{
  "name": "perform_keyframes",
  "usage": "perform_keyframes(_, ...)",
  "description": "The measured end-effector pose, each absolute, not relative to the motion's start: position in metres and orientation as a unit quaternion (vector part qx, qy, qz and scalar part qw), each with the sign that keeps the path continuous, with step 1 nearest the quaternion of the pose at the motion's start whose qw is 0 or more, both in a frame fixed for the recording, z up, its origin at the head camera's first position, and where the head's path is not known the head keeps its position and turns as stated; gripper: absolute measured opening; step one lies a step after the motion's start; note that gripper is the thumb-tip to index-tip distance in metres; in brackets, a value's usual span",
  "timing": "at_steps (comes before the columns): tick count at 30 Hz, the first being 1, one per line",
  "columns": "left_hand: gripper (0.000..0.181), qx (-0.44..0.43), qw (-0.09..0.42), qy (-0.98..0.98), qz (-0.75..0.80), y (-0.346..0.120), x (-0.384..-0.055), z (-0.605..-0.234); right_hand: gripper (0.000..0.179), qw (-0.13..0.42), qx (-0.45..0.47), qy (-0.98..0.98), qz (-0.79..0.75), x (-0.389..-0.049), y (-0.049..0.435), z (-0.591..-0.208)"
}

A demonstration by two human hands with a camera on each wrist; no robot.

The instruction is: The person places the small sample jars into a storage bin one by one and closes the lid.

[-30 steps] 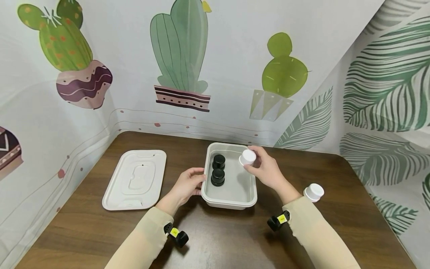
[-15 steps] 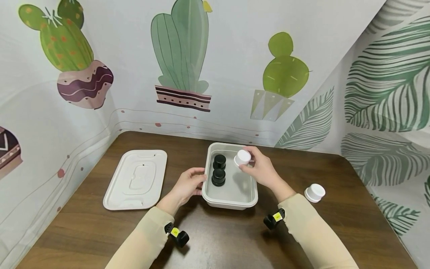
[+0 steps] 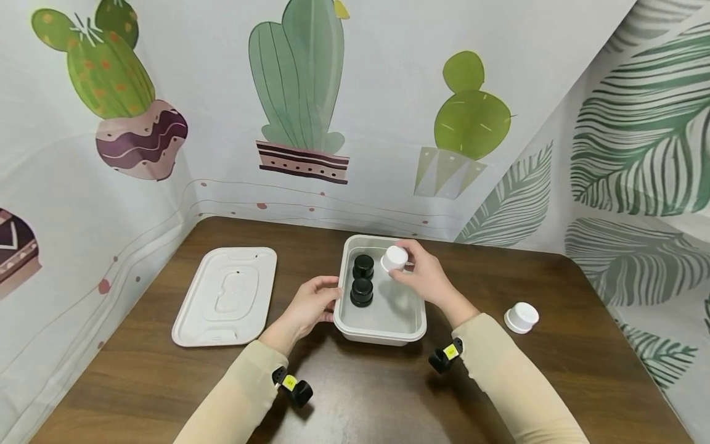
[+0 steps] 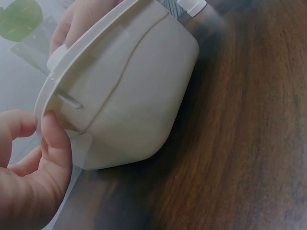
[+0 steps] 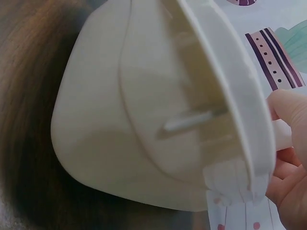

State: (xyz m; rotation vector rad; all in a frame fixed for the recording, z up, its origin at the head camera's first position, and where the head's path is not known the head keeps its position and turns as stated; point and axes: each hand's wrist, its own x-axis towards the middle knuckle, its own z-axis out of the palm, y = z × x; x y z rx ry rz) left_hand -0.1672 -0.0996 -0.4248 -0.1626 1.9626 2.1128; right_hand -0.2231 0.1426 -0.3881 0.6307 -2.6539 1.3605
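Note:
My left hand (image 3: 308,303) grips the left rim of a light grey plastic box (image 3: 383,319), its thumb against the outer wall in the left wrist view. With thumb and fingers my right hand (image 3: 427,274) holds a white cap-shaped piece (image 3: 395,258), round with a flared lower edge. It is over the box's far right part, level with the rim in the left wrist view. Inside, along the left wall, stand two similar black cap-shaped pieces, a far one (image 3: 363,265) and a near one (image 3: 362,291). Another white cap-shaped piece (image 3: 522,317) stands on the table to the right.
A flat white lid (image 3: 224,297) lies on the brown wooden table (image 3: 355,394), left of the box. Behind the table hangs a white cloth (image 3: 388,123) printed with cacti and leaves. Each wrist wears a black camera.
My right hand has moved left with the white cap-shaped piece, further over the box and closer to the black pieces. My left hand has kept its hold on the rim.

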Motion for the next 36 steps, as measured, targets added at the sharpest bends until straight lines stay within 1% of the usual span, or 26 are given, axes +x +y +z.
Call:
perform_keyframes(12,0.038,-0.057,0.130,0.674,0.725,-0.099,-0.168,-0.427,0.055,0.044,0.205,-0.876,0.435,-0.228,0.139,-0.393)
perform_keyframes(19,0.040,-0.051,0.133,0.672,0.726,-0.099,-0.170,-0.427,0.054,0.059,0.207,-0.890,0.401,-0.235,0.138,-0.397)
perform_keyframes(29,0.042,-0.044,0.135,0.676,0.723,-0.101,-0.169,-0.424,0.053,0.047,0.215,-0.909,0.353,-0.237,0.134,-0.395)
perform_keyframes(36,0.040,-0.042,0.132,0.683,0.717,-0.101,-0.170,-0.424,0.059,0.048,0.237,-0.920,0.307,-0.238,0.135,-0.393)
